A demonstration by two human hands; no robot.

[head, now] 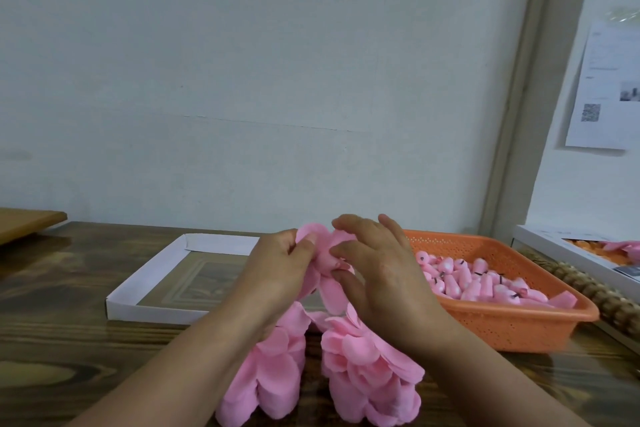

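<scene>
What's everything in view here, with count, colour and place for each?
held petals: a few, pink, between both hands
petal piles: two, pink, on the table under the forearms
buds: many, pink, in the basket
basket: one, orange, right of the hands
tray: one, white, left of the hands
table: one, dark wood, under tray, basket and piles
board: one, light wood, far left
box: one, white, far right
beaded roller: one, wooden, between basket and box
sheet: one, white, printed, on the right wall
left hand: one, pinches the held petals
right hand: one, grip on the held petals
</scene>
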